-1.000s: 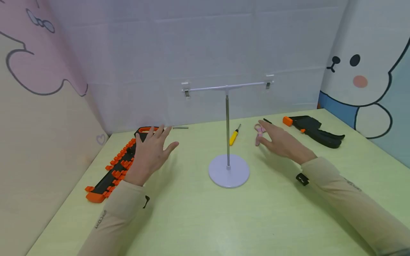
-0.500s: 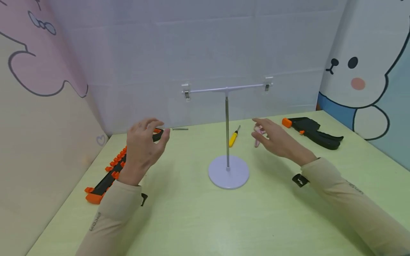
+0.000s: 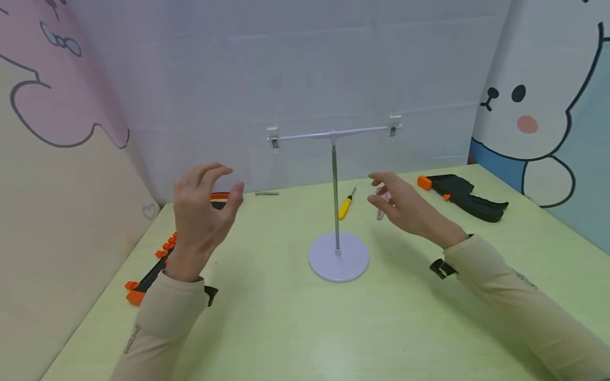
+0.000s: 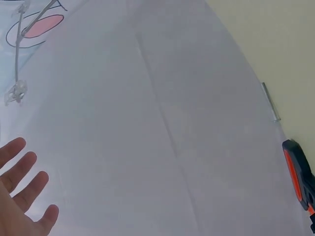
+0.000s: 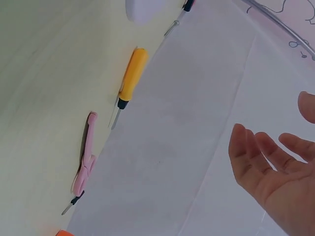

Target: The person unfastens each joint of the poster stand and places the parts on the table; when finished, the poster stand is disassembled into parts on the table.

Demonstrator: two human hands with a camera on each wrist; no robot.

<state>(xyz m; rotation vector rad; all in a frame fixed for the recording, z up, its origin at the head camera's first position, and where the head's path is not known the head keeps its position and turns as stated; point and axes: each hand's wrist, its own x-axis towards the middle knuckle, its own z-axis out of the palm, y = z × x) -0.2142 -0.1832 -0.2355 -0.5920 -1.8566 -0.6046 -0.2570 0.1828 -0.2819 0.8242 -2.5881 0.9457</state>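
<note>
Overhead, from the head view, I see my left hand (image 3: 200, 217) raised above the pale green surface (image 3: 305, 328), fingers loosely curled and its grip released, holding nothing; it hangs over the long black tool with orange tabs (image 3: 157, 267) lying along the left edge; my right hand (image 3: 405, 206) hovers with fingers relaxed, grip likewise released, just in front of the small pink scissors (image 3: 383, 203); the white T-shaped metal stand on a round base (image 3: 337, 256) stands upright between my hands; the yellow-handled screwdriver (image 3: 345, 206) lies just behind its pole; the black clamp with an orange tip (image 3: 459, 196) lies well apart on the far right.

On the left wrist view, I make out only fingertips (image 4: 24, 196) before the pale wall, and the tool's orange-edged end.

On the right wrist view, the scissors (image 5: 86, 157) and screwdriver (image 5: 130, 78) lie flat near each other, untouched; my fingers (image 5: 266, 162) are spread.
</note>
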